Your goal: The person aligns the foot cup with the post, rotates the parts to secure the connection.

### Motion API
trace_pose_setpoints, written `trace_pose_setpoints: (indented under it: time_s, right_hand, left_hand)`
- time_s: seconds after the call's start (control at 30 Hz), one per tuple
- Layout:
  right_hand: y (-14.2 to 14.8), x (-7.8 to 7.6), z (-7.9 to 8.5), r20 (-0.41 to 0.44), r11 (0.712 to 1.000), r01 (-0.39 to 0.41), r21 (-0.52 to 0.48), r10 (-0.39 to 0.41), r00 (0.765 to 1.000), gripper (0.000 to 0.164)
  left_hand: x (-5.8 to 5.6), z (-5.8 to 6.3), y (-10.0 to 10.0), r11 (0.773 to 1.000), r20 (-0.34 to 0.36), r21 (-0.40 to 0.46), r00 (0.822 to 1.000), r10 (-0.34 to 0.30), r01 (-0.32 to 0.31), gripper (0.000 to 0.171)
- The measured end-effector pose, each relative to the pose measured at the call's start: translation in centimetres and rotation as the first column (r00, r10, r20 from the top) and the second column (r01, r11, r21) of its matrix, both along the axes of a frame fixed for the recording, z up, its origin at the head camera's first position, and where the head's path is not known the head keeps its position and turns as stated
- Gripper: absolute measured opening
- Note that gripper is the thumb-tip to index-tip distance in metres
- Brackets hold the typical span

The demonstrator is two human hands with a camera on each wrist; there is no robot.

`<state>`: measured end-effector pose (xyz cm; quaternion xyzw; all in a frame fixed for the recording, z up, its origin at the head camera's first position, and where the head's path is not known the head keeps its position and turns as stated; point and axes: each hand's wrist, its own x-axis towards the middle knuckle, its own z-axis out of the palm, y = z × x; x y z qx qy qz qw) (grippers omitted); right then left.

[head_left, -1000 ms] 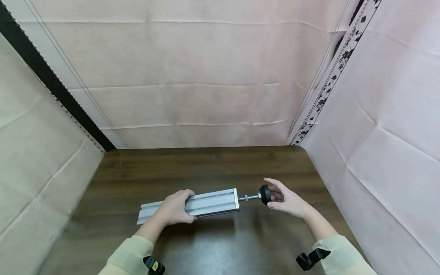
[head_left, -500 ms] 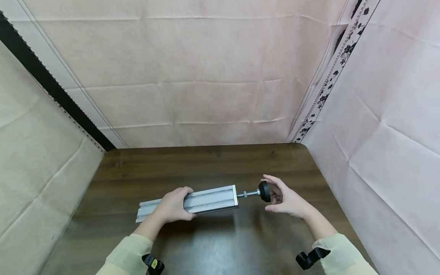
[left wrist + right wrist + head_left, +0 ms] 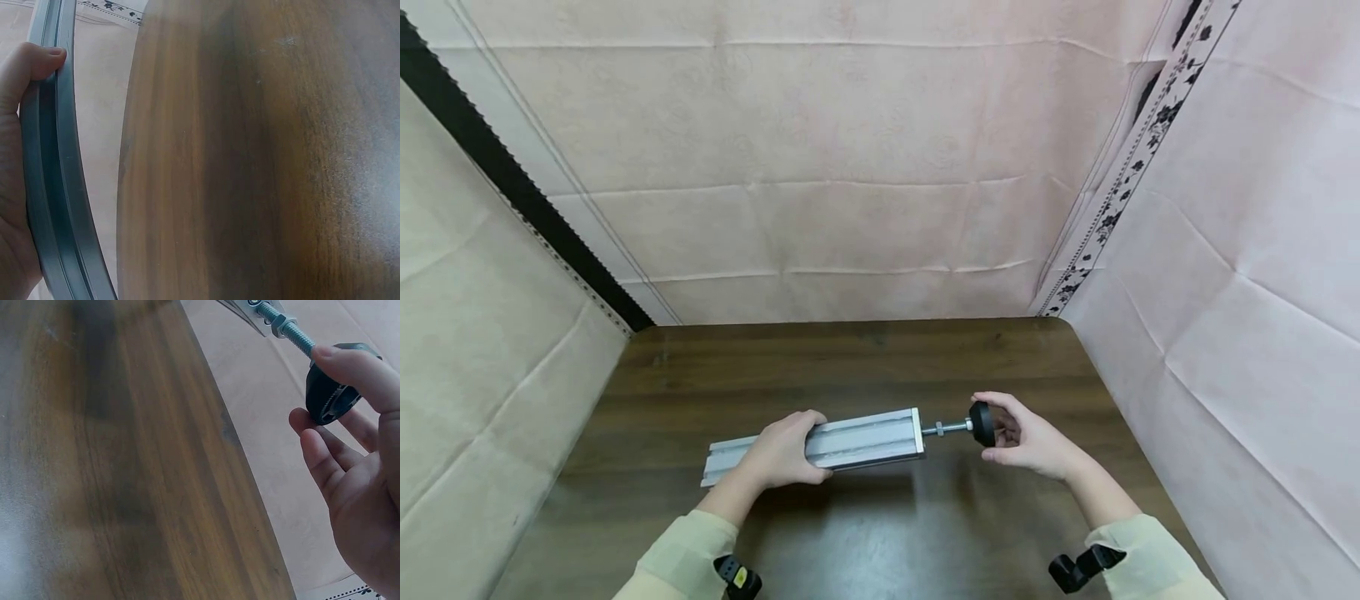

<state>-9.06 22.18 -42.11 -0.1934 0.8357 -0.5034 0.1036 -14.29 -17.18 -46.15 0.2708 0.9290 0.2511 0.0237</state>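
A silver aluminium profile (image 3: 868, 439) with a slotted side is held above the table, lying nearly level and rising slightly to the right. My left hand (image 3: 786, 452) grips it around the middle; in the left wrist view the thumb of my left hand (image 3: 19, 75) lies over the slotted face. From the plate on its right end sticks out a threaded stud with a nut, carrying a black levelling foot (image 3: 982, 423). My right hand (image 3: 1030, 437) pinches this foot by its rim, fingers above and thumb below. In the right wrist view, the thumb touches the foot (image 3: 325, 394) beside the stud (image 3: 294, 334).
Below the hands is a brown wood-grain table (image 3: 850, 358), its far edge straight with rounded corners. Pale creased cloth (image 3: 880, 167) hangs behind it and on both sides. A black camera mount sits on each wrist.
My right fingers and thumb have drawn in onto the levelling foot, where the fingertips stood slightly off it before. The left hand keeps its grip and the profile stays nearly in place.
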Motion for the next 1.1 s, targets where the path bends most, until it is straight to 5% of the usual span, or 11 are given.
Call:
trace_pose_setpoints:
  time_s: [0.73, 1.1]
  right_hand:
    - [-0.2, -1.0, -1.3, 0.055, 1.0, -0.008, -0.021, 0.009, 0.998, 0.06]
    - [0.3, -0.3, -2.7, 0.016, 0.997, 0.067, 0.031, -0.067, 0.998, 0.058]
  left_hand:
    - [0.2, -0.6, -0.4, 0.999, 0.027, -0.038, 0.999, -0.025, 0.026, 0.064]
    - [0.6, -3.2, -0.1, 0.994, 0.02, -0.091, 0.998, -0.058, 0.06, 0.063]
